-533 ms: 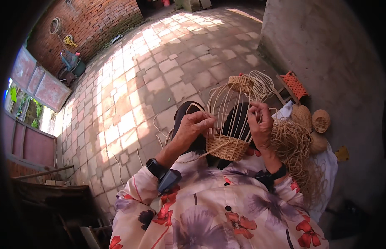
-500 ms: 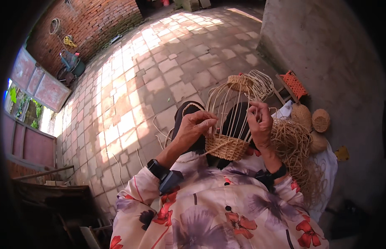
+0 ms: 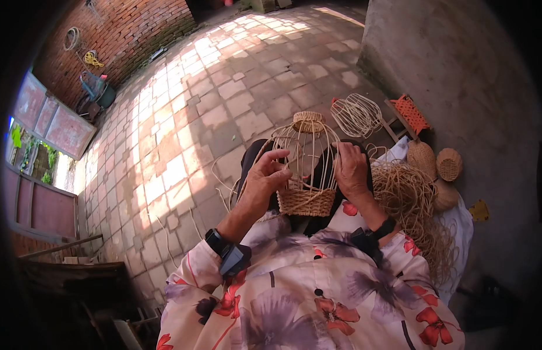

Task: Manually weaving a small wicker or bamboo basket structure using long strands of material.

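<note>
A half-woven basket (image 3: 306, 202) of straw-coloured cord stands between my knees. Its tight woven band is nearest me, and bare ribs curve up from it to a small woven ring (image 3: 309, 121) at the far end. My left hand (image 3: 264, 179) is at the left side of the ribs, thumb and forefinger apart, with a loose strand looping past it. On the right side, my right hand (image 3: 353, 169) has its fingers bent around the outer ribs. Its thumb is partly hidden.
A coil of pale cane (image 3: 357, 115) lies beyond the basket, near an orange woven seat (image 3: 411, 115). To my right, a tangled heap of cord (image 3: 404, 195) and small woven baskets (image 3: 449, 164) rest by a white cloth (image 3: 461, 230). A concrete wall (image 3: 451, 64) rises beyond.
The basket has turned and tipped, so its far ring has shifted left and stands apart from the cane coil. My left thumb and forefinger have parted; my right hand has moved onto the ribs.
</note>
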Motion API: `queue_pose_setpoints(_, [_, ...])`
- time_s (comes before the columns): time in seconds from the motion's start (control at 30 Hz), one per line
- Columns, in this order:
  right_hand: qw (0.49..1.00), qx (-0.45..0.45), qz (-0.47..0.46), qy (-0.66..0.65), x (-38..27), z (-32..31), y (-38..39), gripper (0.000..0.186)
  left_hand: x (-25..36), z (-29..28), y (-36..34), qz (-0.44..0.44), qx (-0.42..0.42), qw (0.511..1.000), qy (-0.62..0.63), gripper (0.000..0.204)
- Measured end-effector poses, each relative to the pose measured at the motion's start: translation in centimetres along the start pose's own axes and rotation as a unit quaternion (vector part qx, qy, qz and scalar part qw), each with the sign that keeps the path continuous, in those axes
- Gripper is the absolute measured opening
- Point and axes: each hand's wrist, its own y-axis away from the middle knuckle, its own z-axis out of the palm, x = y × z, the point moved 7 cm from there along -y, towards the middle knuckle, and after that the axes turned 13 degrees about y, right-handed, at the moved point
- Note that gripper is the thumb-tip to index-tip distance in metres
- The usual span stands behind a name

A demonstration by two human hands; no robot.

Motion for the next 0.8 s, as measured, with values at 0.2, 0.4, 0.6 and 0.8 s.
queue_pose_setpoints(0.2, [0.994,0.005,-0.035,0.103,-0.3,0.3,0.0,0.021,-2.3,-4.5,1.1,-0.161,-0.075,0.983,0.048,0.024])
queue_pose_setpoints(0.4, [0.979,0.002,0.103,-0.173,1.8,-0.8,-1.2,0.026,-3.0,-8.2,1.4,-0.124,-0.023,0.992,0.031,0.017])
queue_pose_setpoints(0.6, [1.0,-0.011,-0.004,-0.003,-4.2,-2.1,-4.2,0.037,-1.8,-6.1,-0.7,-0.127,-0.018,0.988,0.089,0.017])
queue_pose_setpoints(0.8, [0.998,-0.051,0.007,0.036,-4.6,-0.4,-4.6,0.044,-0.9,-2.8,-2.9,0.025,-0.013,0.988,-0.15,0.02])
